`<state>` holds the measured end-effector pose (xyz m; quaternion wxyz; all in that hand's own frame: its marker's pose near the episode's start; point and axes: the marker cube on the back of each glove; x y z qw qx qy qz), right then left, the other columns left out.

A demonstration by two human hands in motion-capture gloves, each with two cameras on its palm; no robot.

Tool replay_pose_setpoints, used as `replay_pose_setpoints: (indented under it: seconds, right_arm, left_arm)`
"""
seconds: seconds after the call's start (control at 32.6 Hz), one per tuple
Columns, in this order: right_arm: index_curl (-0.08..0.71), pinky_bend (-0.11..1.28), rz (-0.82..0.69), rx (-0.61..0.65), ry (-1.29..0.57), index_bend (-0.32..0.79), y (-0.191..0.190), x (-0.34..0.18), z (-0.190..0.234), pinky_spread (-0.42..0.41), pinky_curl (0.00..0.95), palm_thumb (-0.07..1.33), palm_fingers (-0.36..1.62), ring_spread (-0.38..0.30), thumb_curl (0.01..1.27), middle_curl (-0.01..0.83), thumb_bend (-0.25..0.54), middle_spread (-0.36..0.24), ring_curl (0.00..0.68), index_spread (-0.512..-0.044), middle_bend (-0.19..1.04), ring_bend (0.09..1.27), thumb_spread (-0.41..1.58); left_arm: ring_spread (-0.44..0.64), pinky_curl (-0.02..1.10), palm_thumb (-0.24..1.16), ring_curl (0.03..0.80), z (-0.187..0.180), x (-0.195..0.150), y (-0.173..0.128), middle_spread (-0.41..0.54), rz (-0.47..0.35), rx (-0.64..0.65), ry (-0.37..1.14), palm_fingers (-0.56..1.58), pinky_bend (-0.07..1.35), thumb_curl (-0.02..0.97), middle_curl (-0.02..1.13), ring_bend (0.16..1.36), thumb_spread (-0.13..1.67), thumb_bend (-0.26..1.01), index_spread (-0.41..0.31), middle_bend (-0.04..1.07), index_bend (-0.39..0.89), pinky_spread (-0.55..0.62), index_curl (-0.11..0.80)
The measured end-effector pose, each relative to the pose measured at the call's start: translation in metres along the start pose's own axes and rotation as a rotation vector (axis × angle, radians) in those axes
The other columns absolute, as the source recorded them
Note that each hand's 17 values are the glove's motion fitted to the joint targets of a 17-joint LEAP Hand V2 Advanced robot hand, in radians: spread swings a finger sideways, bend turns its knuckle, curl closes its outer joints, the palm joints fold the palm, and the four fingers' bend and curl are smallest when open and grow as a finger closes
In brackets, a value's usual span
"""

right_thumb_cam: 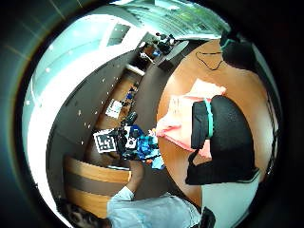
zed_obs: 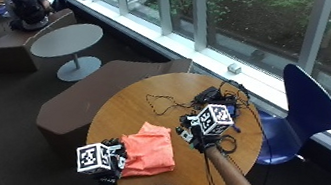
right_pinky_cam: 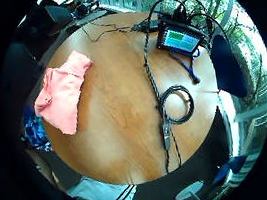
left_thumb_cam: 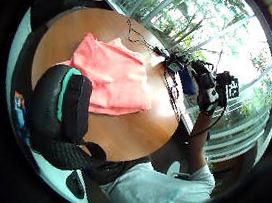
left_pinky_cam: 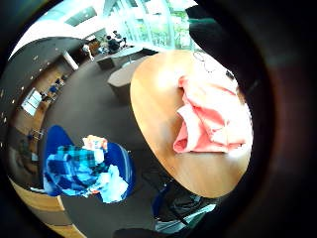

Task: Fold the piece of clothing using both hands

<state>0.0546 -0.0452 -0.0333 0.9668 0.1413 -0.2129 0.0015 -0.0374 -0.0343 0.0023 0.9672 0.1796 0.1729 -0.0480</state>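
The coral-pink piece of clothing (zed_obs: 147,153) lies on the round wooden counter (zed_obs: 134,105), near the edge closest to the person, already bunched into a rough, partly folded shape with one pointed corner sticking out toward the middle of the counter. Both hands are lifted clear of it. The left hand (zed_obs: 111,163) hovers just beside the garment's left edge and the right hand (zed_obs: 193,136) just beside its right edge. Neither holds cloth. The left thumb-side palm view shows the right hand up in the air with nothing in it, and the right thumb-side view shows the left hand likewise empty, but how far the fingers of either are curled cannot be told.

The main risk, judging from this layout, is the cables (zed_obs: 167,103) and the small screen device (right_pinky_cam: 181,38) lying close to the garment's right side. A sweep of the right hand or a flipped edge of cloth could catch a cable and drag the device.

The garment also sits near the counter's rim, so a pull toward the person could slide it off onto the floor. The uneven layers look likely to trap creases, and if the hands grab at different depths, the fold may come out skewed.
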Motion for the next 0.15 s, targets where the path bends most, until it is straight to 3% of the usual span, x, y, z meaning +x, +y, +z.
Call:
replay_pose_setpoints:
  seconds: [0.15]
  right_arm:
    - [0.382,0.22,0.005,-0.002,0.072,0.19,0.0000,0.0008,0.0086,0.136,0.334,0.73,0.68,-0.064,0.43,0.390,-0.017,-0.102,0.309,-0.314,0.17,0.19,1.34]
  left_arm:
    - [0.00,0.30,0.38,0.327,-0.0015,0.0048,-0.0004,-0.107,0.018,-0.013,-0.011,0.57,0.18,0.281,0.43,0.56,1.40,0.03,-0.126,0.25,0.14,0.37,0.327]
